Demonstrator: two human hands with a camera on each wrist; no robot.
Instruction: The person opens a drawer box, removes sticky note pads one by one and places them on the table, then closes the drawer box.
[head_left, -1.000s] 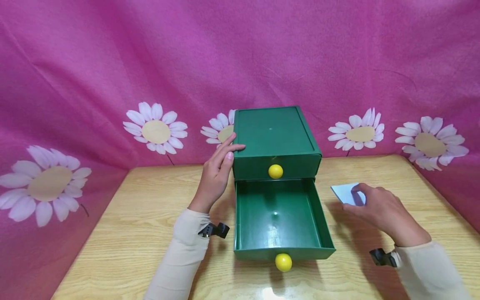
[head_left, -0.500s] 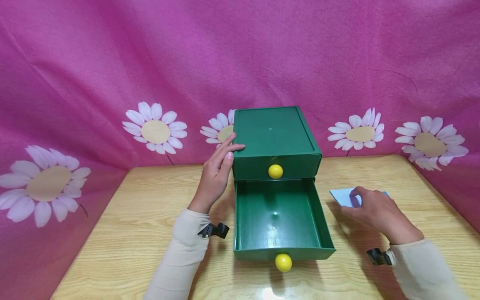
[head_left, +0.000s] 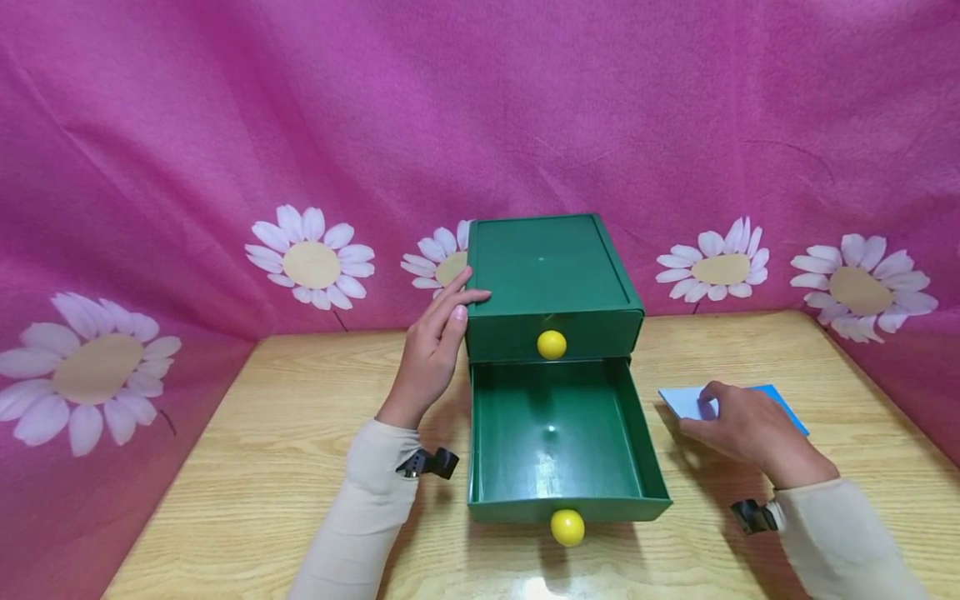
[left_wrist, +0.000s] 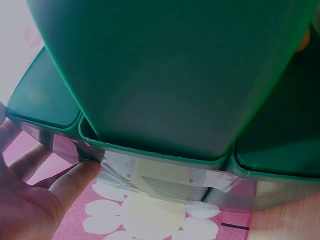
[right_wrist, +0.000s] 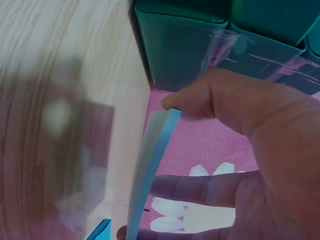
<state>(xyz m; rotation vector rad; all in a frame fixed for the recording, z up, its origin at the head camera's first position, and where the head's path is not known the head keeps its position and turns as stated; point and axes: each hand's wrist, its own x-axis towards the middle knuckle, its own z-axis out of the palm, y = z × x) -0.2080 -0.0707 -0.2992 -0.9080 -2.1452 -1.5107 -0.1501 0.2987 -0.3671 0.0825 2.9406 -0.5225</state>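
Observation:
A green drawer cabinet [head_left: 547, 262] stands on the table with a lower drawer [head_left: 551, 442] pulled out. The drawer shows a bare floor and a yellow knob [head_left: 567, 528]. My left hand [head_left: 426, 358] rests on the cabinet's top left edge, fingers extended. Right of the drawer, my right hand [head_left: 750, 425] pinches a thin light blue pad [head_left: 682, 402] between thumb and fingers. In the right wrist view the pad [right_wrist: 155, 160] appears edge-on, above the table. A brighter blue flat piece [head_left: 783, 407] shows beyond the right hand; whether it joins the pad is hidden.
A pink cloth [head_left: 525, 108] with daisy prints hangs behind and beside the wooden table [head_left: 300, 433]. The cabinet's closed upper drawer has a yellow knob [head_left: 552, 344]. Clear tape [left_wrist: 165, 175] runs along the cabinet's side in the left wrist view.
My right hand has moved slightly down and left with the light blue pad. More of the brighter blue piece shows to its right. The left hand has stayed still.

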